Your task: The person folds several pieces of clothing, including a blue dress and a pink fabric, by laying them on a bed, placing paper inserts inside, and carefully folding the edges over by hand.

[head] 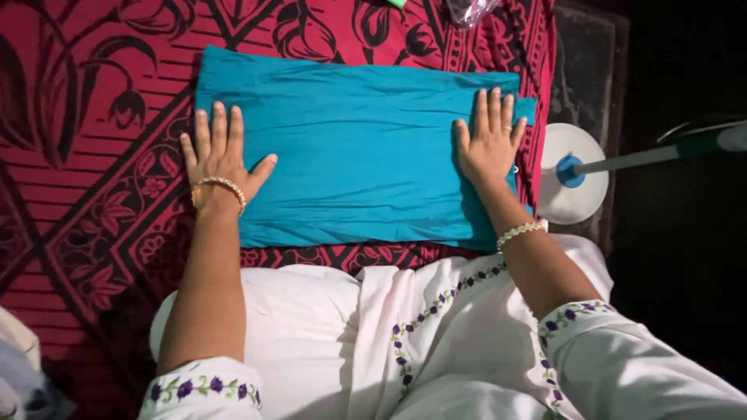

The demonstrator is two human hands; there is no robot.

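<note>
Red patterned bedspread [85,194] is bearing a folded teal cloth [362,155]; left hand [220,159] and right hand [489,144], fingers spread flat, are pressing its ends; even pressure would smooth creases best.

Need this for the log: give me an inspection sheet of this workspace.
Surface: red and black patterned spread, floral motifs.
Job's things: folded teal cloth, lying flat with light creases.
Clutter: clear plastic at top edge; pale fabric at lower left.
Hands: left hand flat on the cloth's left end; right hand flat on its right end; both open, bracelets at both wrists.
Cables: nothing seen.
Surroundings: white round stand base with a blue fitting and pole at right; dark beyond.
</note>
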